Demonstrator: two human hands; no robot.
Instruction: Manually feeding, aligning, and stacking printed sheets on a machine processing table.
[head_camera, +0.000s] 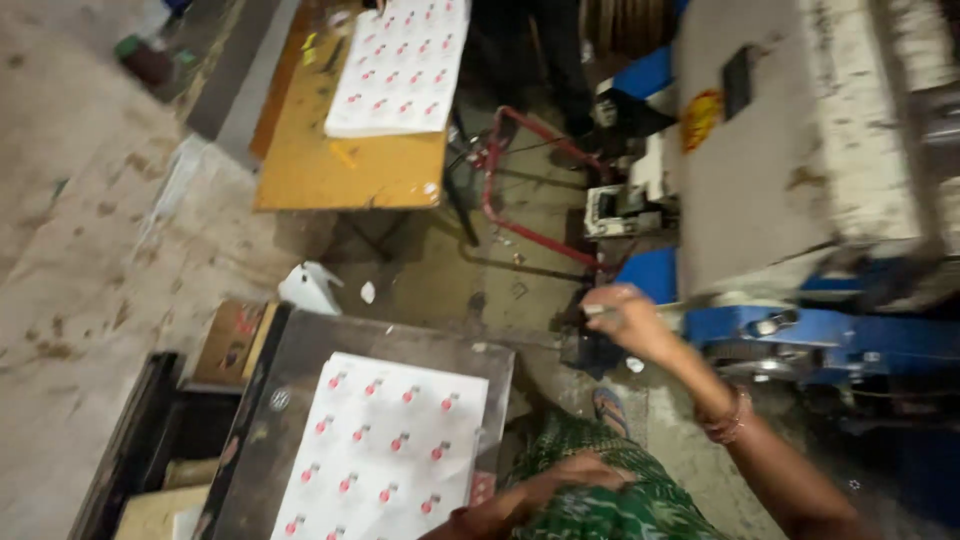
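My right hand (620, 315) reaches out from the lower right, a bangle (727, 415) on its wrist. Its fingers are curled right at the edge of a big grey and blue machine (760, 170). Something small and pale shows at the fingertips, but blur hides whether it is gripped. My left hand (580, 470) lies flat on the green patterned cloth (610, 505) over my lap, holding nothing. Left of it, a stack of white sheets printed with small red marks (385, 455) rests on a dark metal table (300, 350).
A second stack of printed sheets (400, 60) lies on a yellow table (340, 165) farther off. A red pipe frame (490, 190) stands between that table and the machine. A cardboard box (230, 340) and white plastic scrap (310, 287) sit on the stained floor. My sandalled foot (608, 405) shows below.
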